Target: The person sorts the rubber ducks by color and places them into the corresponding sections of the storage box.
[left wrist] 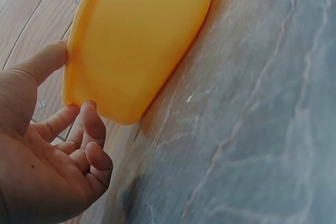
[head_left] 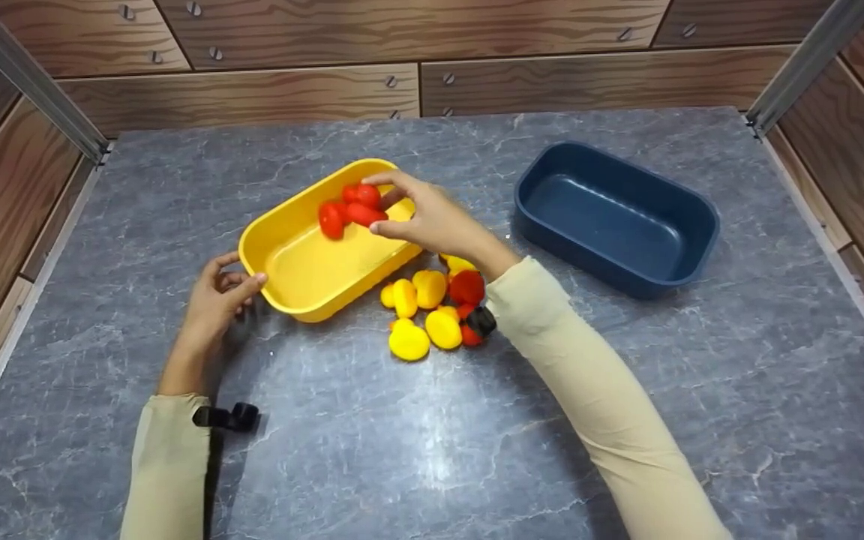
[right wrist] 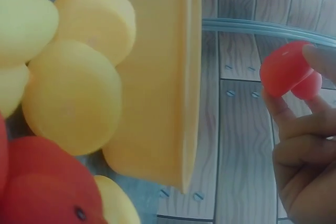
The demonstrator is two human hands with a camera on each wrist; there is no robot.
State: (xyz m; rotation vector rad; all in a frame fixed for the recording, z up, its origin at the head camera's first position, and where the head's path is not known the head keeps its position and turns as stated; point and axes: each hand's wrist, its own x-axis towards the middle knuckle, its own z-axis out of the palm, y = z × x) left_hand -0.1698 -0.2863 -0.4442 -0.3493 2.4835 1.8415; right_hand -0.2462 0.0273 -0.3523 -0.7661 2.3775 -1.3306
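My left hand point(head_left: 214, 300) grips the rim at the left end of a yellow bin point(head_left: 312, 274), thumb and fingertips on its edge. In the left wrist view, the other fingers curl loosely beside the bin wall point(left wrist: 142, 35). Over the bin's far right part, my right hand point(head_left: 428, 214) pinches a red rubber duck point(right wrist: 289, 69) between thumb and fingers. Another red duck point(head_left: 331, 220) is inside the bin, close to the held one; the hand partly hides this spot. Several yellow ducks point(head_left: 409, 341) and red ducks point(head_left: 467, 288) lie heaped by the bin's near right side.
A dark blue bin point(head_left: 612, 217) with nothing inside stands at the right, apart from the heap. The grey marbled tabletop point(head_left: 372, 450) is bordered by wood-patterned walls point(head_left: 252, 94). My right sleeve point(head_left: 589, 382) passes over the table and covers part of the heap.
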